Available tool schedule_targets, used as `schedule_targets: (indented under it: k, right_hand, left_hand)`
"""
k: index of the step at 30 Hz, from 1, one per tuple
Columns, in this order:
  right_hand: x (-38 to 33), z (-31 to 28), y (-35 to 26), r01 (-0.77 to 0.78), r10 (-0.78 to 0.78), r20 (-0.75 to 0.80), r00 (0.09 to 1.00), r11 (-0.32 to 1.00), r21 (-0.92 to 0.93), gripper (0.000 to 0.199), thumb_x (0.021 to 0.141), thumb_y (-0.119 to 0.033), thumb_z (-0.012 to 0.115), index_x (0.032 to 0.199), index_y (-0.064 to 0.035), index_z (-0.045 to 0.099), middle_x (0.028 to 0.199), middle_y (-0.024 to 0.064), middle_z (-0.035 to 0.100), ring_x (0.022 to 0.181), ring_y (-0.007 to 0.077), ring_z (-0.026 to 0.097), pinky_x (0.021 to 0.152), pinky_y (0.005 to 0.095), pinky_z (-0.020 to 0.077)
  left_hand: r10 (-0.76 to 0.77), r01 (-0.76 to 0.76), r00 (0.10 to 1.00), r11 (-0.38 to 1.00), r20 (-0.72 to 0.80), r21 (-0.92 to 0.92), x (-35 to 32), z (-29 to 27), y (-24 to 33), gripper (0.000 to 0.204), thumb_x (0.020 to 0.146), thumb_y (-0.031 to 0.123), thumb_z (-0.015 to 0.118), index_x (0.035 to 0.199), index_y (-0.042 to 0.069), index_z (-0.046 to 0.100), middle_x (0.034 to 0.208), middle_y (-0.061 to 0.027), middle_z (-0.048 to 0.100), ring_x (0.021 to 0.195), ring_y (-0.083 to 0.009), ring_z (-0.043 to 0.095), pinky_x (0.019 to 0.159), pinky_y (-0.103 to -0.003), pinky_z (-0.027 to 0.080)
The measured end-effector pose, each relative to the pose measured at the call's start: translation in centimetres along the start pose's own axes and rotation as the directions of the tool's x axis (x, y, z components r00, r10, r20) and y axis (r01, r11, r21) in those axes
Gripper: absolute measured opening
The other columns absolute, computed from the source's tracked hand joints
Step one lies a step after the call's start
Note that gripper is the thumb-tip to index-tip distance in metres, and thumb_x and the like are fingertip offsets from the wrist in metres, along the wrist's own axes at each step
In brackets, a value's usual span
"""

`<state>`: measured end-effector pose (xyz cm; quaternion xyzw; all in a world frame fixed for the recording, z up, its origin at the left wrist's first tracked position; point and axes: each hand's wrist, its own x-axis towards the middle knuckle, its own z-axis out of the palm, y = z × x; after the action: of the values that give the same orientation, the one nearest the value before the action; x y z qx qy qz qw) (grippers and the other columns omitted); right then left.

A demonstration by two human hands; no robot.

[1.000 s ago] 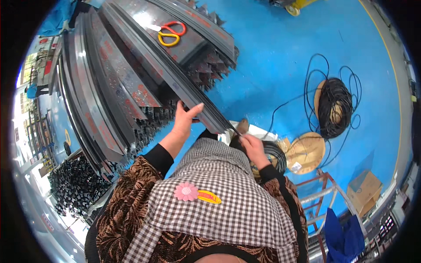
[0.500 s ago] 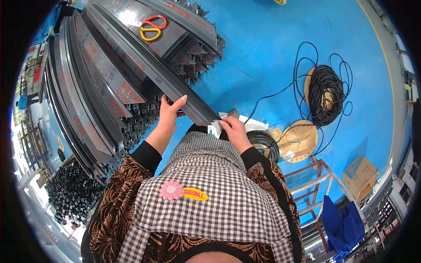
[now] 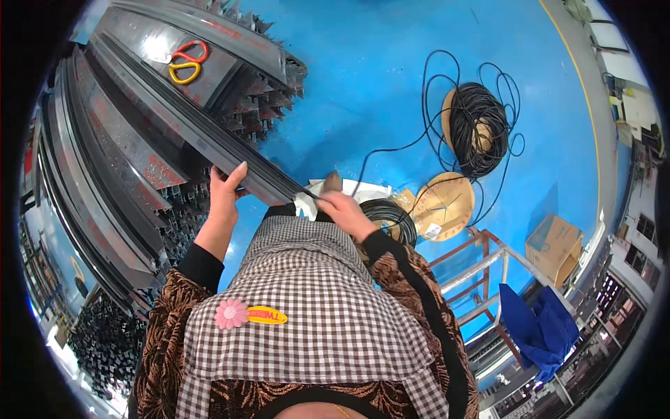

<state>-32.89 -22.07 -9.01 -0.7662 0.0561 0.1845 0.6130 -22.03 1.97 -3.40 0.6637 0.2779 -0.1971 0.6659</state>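
The long grey profile (image 3: 264,185) slants across the stack of dark profiles (image 3: 157,174), its near end jutting past the stack just in front of the apron. The left hand (image 3: 225,195) grips it close to that end, thumb on the upper face and fingers curled beneath. The right hand (image 3: 345,211) is drawn to a pinch beyond the tip, apparently on a dark strand (image 3: 313,195), though the fingertips are too small to judge how firmly. Over the last second the right hand has come in from farther out to just beside the tip, and less of the strand shows between them; the left hand has stayed put on the profile. That suggests the fine work is at the end itself – the left hand steadying, the right guiding. The whole view has also swung, carrying everything leftward. A white scrap (image 3: 305,206) hangs at the tip, partly hiding it, and a white sheet (image 3: 370,189) and a black coil (image 3: 391,216) crowd the floor just beyond the right hand. A loose cord (image 3: 391,149) trails toward the sheet from a wound reel (image 3: 481,129), a possible snag. Red-and-yellow-handled scissors (image 3: 187,64) lie farther up, well apart from both hands.
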Motion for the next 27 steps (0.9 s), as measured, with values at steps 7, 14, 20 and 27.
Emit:
schedule_targets:
  k: [7,14,20,27]
  right_hand:
    - [0.3,-0.3,0.1,-0.067,0.067,0.035,0.997,0.998,-0.017,0.02,0.087,-0.018,0.056,0.089,0.0013,0.063,0.076,0.0057,0.062,0.066,0.0192,0.053,0.064,0.0277,0.0418]
    - [-0.7,-1.0,0.5,-0.04,0.042,0.04,0.998,0.998,-0.04,0.02,0.083,-0.018,0.059,0.086,0.0018,0.063,0.079,0.008,0.063,0.07,0.0241,0.056,0.066,0.031,0.0427]
    - [1.4,0.5,-0.8,-0.04,0.04,0.007,0.999,0.998,0.046,0.021,0.086,-0.016,0.057,0.092,0.0037,0.062,0.08,0.0048,0.063,0.07,0.0157,0.054,0.065,0.0258,0.0419]
    - [-2.4,-2.1,3.3,-0.208,0.207,0.092,0.974,0.978,0.0,0.022,0.085,-0.019,0.058,0.09,0.002,0.065,0.077,0.0067,0.065,0.067,0.0199,0.057,0.064,0.0284,0.0448]
  left_hand:
    - [0.031,-0.032,0.999,0.999,-0.021,-0.028,0.1,-0.1,-0.6,0.058,0.078,0.026,0.07,0.12,0.002,0.037,0.107,-0.0146,0.052,0.086,-0.0233,0.057,0.069,-0.034,0.048]
    - [-0.004,0.003,1.0,1.0,-0.02,-0.024,-0.2,0.1,0.0,0.06,0.079,0.026,0.07,0.122,0.003,0.036,0.107,-0.0153,0.052,0.087,-0.0237,0.057,0.071,-0.035,0.048]
    - [-0.018,0.018,0.999,1.0,-0.028,-0.014,0.1,0.1,0.3,0.061,0.078,0.024,0.071,0.122,0.003,0.034,0.107,-0.0152,0.053,0.087,-0.0241,0.058,0.071,-0.035,0.048]
    - [-0.026,0.024,0.999,0.999,-0.034,-0.04,-0.4,0.1,0.7,0.06,0.076,0.02,0.073,0.121,0.001,0.038,0.104,-0.0154,0.056,0.089,-0.0246,0.058,0.071,-0.039,0.049]
